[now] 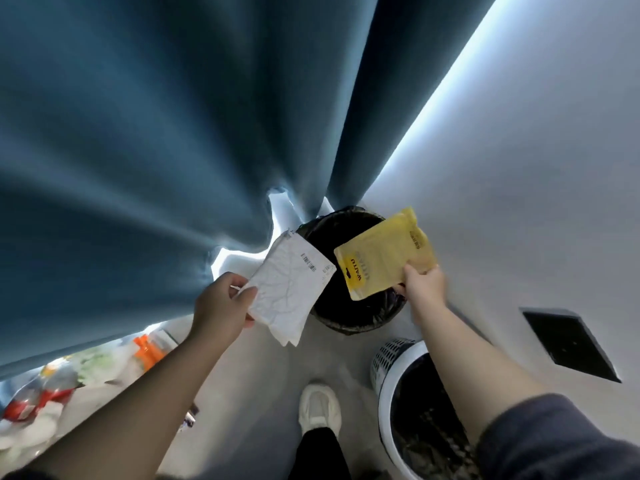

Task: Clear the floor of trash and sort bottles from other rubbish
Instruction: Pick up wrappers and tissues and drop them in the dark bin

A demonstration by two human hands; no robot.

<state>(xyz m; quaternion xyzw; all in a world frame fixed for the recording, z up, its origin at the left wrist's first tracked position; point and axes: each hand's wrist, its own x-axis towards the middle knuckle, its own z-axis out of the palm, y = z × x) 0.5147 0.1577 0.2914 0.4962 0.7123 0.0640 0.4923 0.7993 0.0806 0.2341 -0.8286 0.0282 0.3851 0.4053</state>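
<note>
Heavy blue curtain (pixel 156 133) fills the left and top of the view, and a pale grey wall (pixel 519 168) fills the right, with a black square panel (pixel 571 344) set in it. Below them lies a grey floor (pixel 263 358).

At the far edge of the floor, in the corner where the curtain meets the wall, stands a round black bin (pixel 346 325) lined with a black bag. Nearer along the wall edge of the floor stands a white basket (pixel 391 355) with a perforated wall and a dark liner inside.

The left hand (pixel 221 299) pinches a white crumpled packet (pixel 291 285) by its near corner, thumb on top and fingers under. The packet has a printed barcode label, and its far corner reaches over the left rim of the black bin.

The right hand (pixel 424 285) grips a yellow pouch (pixel 384 251) at its near right corner, fingers curled round the edge. The pouch hangs flat above the opening of the black bin and does not touch it.

At the left edge of the floor, under the curtain hem, lies a blurred pile of rubbish (pixel 20 431), with an orange object (pixel 149 351) and what looks like a clear bottle (pixel 52 382) with a red label. One white shoe (pixel 318 408) stands on the floor between the arms.
</note>
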